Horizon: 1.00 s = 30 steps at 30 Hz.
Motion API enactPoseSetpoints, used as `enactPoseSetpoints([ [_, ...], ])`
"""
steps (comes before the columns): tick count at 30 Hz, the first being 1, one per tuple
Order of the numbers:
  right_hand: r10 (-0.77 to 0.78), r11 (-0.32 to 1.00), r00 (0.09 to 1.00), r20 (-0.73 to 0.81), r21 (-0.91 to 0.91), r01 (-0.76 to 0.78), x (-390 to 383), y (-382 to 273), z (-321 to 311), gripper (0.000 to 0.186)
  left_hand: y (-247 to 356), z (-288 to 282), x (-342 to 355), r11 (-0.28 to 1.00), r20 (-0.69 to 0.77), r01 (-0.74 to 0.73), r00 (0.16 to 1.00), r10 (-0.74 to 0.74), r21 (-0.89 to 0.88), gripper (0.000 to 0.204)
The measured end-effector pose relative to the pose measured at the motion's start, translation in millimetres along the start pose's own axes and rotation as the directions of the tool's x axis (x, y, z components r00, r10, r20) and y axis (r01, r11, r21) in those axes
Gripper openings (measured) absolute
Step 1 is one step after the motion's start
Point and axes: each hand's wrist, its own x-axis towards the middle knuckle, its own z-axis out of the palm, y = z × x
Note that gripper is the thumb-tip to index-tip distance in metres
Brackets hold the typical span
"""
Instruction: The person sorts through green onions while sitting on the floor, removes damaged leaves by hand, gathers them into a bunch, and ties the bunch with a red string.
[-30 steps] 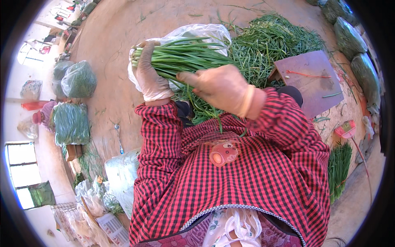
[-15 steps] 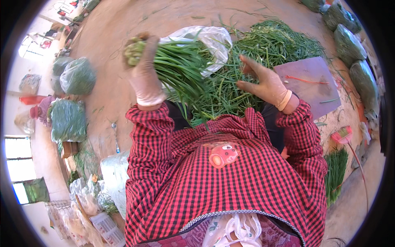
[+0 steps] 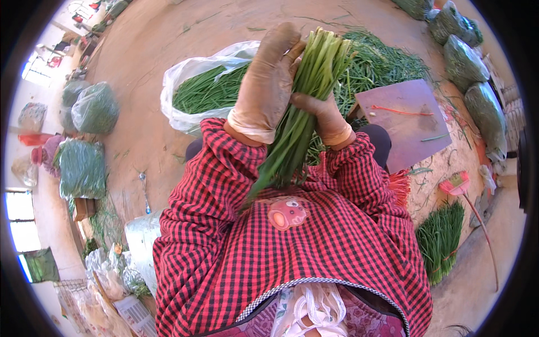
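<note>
A bunch of green chives (image 3: 306,95) stands tilted between my two gloved hands, pale cut ends up and long leaves hanging down over my lap. My left hand (image 3: 266,81), in a soiled light glove, presses along its left side with the fingers together and the thumb at the stalks. From the right, my right hand (image 3: 328,118) is closed round the middle, its thumb across the front; its other fingers are mostly hidden behind the stalks. Beyond my left wrist lies an open white plastic bag (image 3: 174,95) with more chives (image 3: 208,90) in it.
A loose heap of chives (image 3: 382,59) lies ahead on the right, behind a small purple board (image 3: 404,121) with a red tie (image 3: 401,110) on it. A tied bunch (image 3: 443,241) and a pink broom (image 3: 455,183) lie at right. Filled bags (image 3: 466,59) line the right wall; wrapped bundles (image 3: 83,168) stand left.
The bunch has moved right and turned from lying sideways to cut ends up. My right hand has come in and closed round it. The white bag of chives now shows more fully.
</note>
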Motion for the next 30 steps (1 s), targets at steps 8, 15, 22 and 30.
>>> enactPoseSetpoints([
  [8,-0.066,0.907,0.968,-0.242,0.389,0.159,3.0,-49.6,-105.8,0.053,21.6,-117.6,10.7,0.978,-0.081,0.141,0.985,-0.154,-0.152,0.029],
  [15,-0.136,0.846,0.878,-0.46,0.407,0.344,-6.4,-73.5,-159.1,0.043,2.8,-88.4,-4.6,0.894,-0.134,0.166,0.984,-0.12,0.416,0.025],
  [22,0.093,0.946,0.969,-0.228,0.325,-0.014,-4.9,-63.2,-105.1,0.047,-0.2,-28.7,43.0,0.679,0.026,0.03,0.997,-0.072,0.733,0.052],
  [30,0.342,0.899,0.891,0.301,-0.38,-0.217,47.1,-28.6,-21.3,0.055,2.4,-29.4,82.5,0.696,-0.054,0.252,0.955,-0.293,0.673,0.041],
])
